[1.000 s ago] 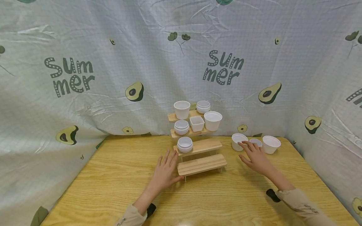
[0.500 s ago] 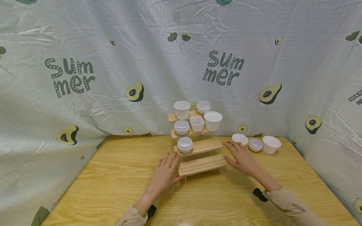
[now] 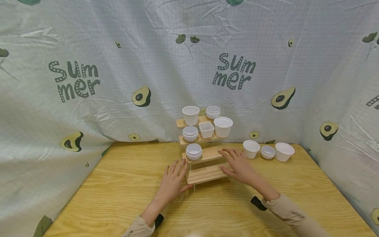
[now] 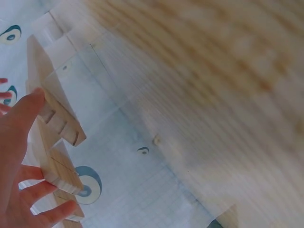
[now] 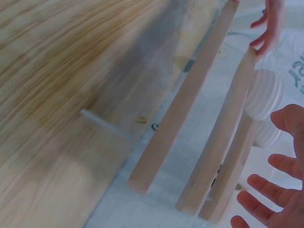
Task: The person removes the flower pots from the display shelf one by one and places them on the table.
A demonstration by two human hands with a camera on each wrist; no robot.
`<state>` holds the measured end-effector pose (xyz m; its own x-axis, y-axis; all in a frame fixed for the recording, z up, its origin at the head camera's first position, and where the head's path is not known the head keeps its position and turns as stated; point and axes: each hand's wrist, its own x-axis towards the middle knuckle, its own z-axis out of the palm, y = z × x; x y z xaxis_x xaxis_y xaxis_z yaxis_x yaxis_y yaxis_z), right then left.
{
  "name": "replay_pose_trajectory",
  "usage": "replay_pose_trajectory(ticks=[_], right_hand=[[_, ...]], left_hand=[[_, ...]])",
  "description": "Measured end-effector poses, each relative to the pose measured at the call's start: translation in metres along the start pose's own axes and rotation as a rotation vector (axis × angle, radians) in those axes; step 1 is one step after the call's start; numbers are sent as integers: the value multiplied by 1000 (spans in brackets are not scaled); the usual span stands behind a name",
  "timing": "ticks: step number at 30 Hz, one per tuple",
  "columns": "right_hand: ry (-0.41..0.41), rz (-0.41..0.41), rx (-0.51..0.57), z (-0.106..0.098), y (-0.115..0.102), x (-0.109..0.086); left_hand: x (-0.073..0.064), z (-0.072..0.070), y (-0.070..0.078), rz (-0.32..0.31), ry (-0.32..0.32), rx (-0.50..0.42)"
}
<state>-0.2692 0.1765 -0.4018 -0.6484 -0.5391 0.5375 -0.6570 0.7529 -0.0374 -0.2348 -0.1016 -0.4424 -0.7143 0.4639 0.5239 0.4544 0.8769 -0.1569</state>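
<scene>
A tiered display stand (image 3: 204,174) with pale wooden steps and clear supports stands mid-table. My left hand (image 3: 171,181) touches its left end with spread, straight fingers; in the left wrist view the thumb (image 4: 33,99) lies at the end of one step. My right hand (image 3: 240,169) hovers over the right part of the two lowest steps, fingers relaxed and holding nothing. On the second step from the bottom, a round white ribbed pot (image 3: 193,152) sits at the left. Higher up are a tall white pot (image 3: 190,116), a square pot (image 3: 206,130) and several other white pots.
To the right of the stand, a white pot (image 3: 251,149), a small ribbed pot (image 3: 267,152) and a wider pot (image 3: 284,152) line the back of the wooden table (image 3: 118,197). A printed curtain (image 3: 165,72) hangs close behind and at both sides.
My right hand has moved left from the row of loose pots to above the right end of the stand's lower steps. The left hand and all pots stay where they were.
</scene>
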Motion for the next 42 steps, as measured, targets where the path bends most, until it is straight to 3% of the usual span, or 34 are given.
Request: replay_pose_trajectory(ticks=[11,24,42], right_hand=[[-6,-31,15,6,-20,23],[70,-100,27,19,-32,48],[51,-117,15,37,-42,67]], left_hand=[[0,-1,-2,14,21,16],[0,-2,0,9,3,45],[1,-2,1,9,13,24]])
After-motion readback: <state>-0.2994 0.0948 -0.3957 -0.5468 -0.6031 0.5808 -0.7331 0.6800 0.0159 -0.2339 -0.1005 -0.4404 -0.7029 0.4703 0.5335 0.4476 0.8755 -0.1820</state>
